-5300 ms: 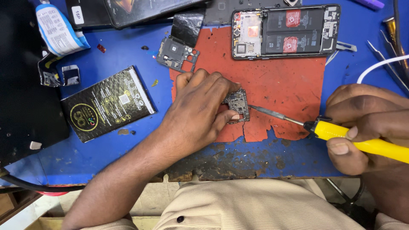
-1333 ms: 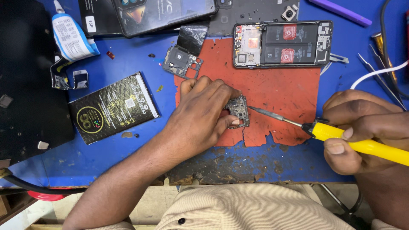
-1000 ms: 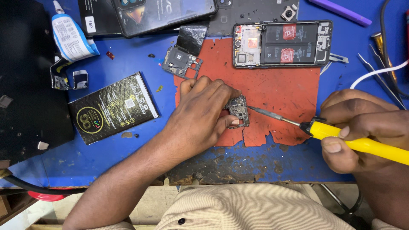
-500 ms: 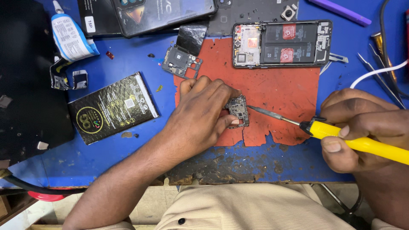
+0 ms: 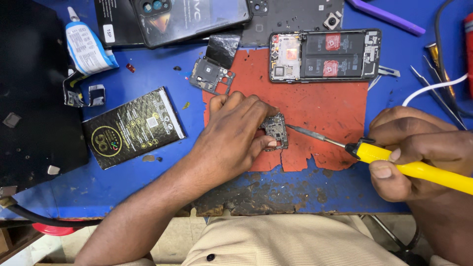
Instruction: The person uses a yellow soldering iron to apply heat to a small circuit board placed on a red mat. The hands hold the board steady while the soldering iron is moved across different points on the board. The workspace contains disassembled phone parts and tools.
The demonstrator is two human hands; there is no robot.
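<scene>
While its fingertips (image 5: 266, 143) pinch a small circuit board (image 5: 277, 131) down against the red mat (image 5: 320, 108), the left hand (image 5: 231, 135) lies curled over the board's left edge. The right hand (image 5: 419, 150), clenched around a yellow-handled soldering iron (image 5: 409, 167), holds its metal tip at the board's right edge. Far of the board, on the mat's far edge, lies an opened phone (image 5: 325, 55). Left of the mat, on the blue table (image 5: 123, 192), rest a black packet (image 5: 132, 128) and a glue tube (image 5: 87, 47).
</scene>
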